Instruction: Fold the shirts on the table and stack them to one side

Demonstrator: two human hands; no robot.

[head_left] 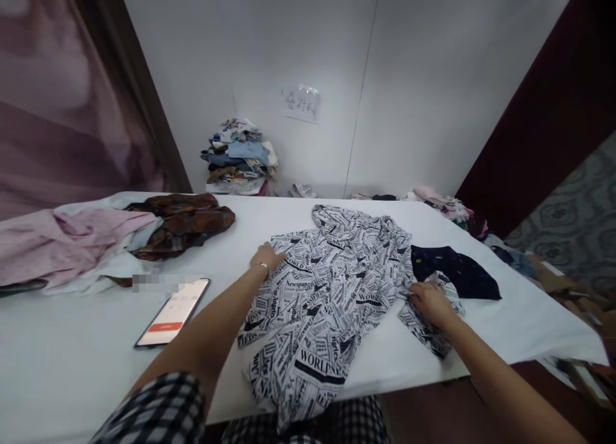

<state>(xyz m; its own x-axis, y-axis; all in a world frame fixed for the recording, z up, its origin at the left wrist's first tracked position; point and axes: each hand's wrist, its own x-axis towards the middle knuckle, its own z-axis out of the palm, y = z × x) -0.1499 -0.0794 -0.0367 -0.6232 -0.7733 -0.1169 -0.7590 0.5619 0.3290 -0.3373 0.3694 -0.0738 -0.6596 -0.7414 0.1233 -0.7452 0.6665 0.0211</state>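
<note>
- Black-and-white newspaper-print shirt lies spread on the white desk, collar towards the far edge, hem reaching over the near edge.
- Left hand rests at the shirt's left side, fingers on the fabric; whether they grip it cannot be told.
- Right hand has its fingers closed on the bunched right-hand sleeve.
- Navy cloth lies just beside, towards the right edge.
- Lit phone lies left of the shirt; pink garment sits by the left edge.
</note>
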